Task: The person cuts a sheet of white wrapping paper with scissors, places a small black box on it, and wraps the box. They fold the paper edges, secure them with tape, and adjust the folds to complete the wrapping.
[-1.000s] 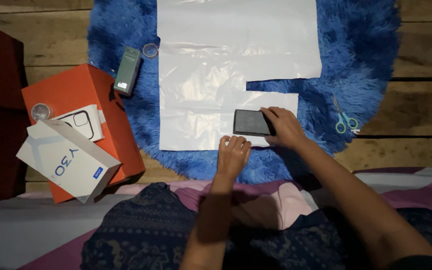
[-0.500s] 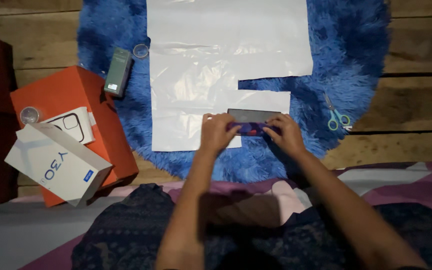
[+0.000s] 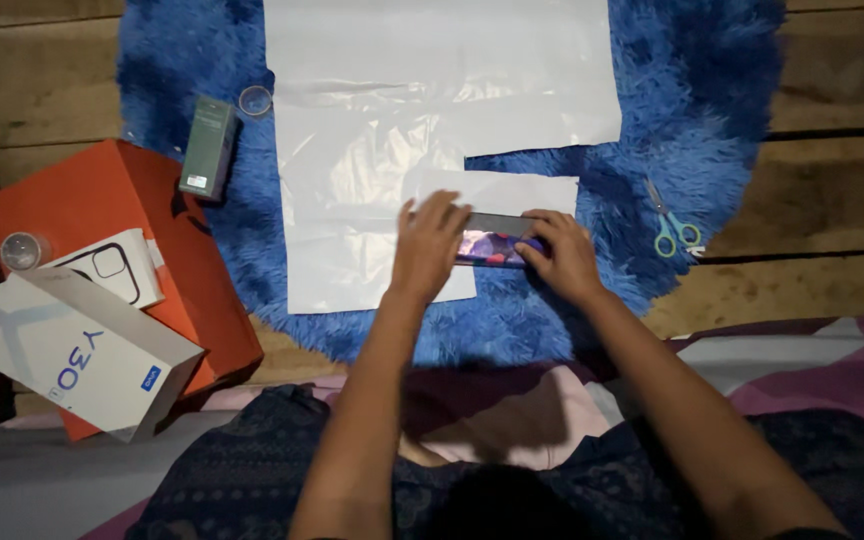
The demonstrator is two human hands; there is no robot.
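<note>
Hands met over the dark phone at the near edge of the white sheet; your left hand lay flat across the phone's left end with fingers spread and stretched forward, pressing rather than clasping; your right hand curled around the right end, fingers bent over the top edge and thumb on the near side, so that hand held the phone; between the two hands a strip of lit, coloured screen showed, with a grey band just beyond it. Under the grip was the cut piece of sheet, its far edge past your fingertips, and under that the shaggy blue rug on the wooden floor. Right of your right hand, well apart, the light blue scissors lay at the rug's edge. Left of your left hand and farther off, a slim dark green box rested on the rug with a small clear round cap just beyond it; farther left still sat an orange box, a white phone box leaning across it, a second smaller white box behind that, and another clear cap on the orange lid.
</note>
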